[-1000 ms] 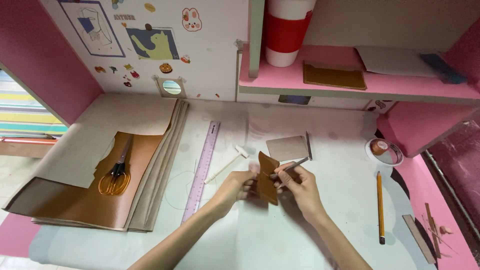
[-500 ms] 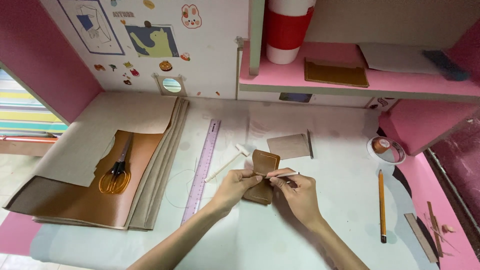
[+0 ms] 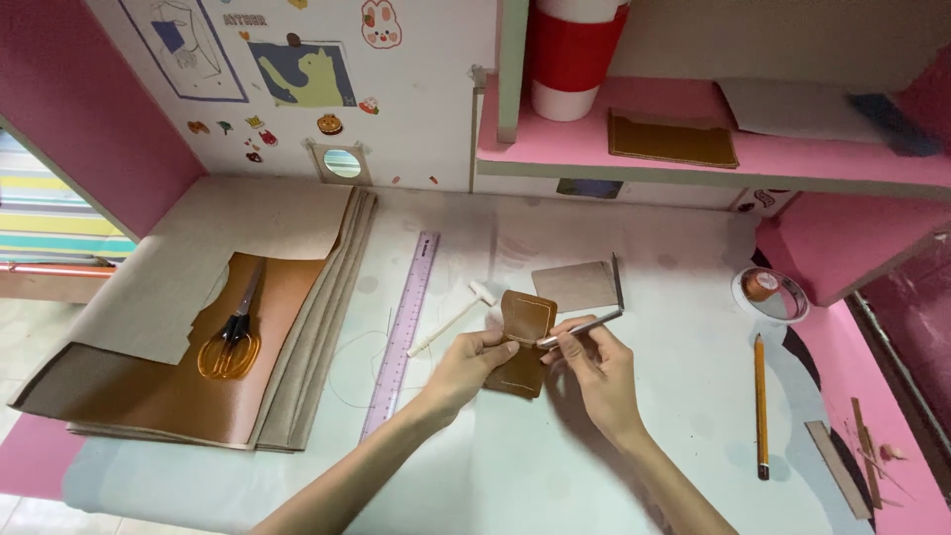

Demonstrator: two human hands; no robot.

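Where the pale desk meets the near edge, both forearms are seen entering from six o'clock. At mid-desk a folded brown leather piece is held, its long axis running from twelve to six o'clock. Its left edge is pinched by the left hand, fingers closed on it. A slim metal tool, pointing toward two o'clock, is gripped by the right hand. Beyond, a purple ruler and a pink shelf are seen.
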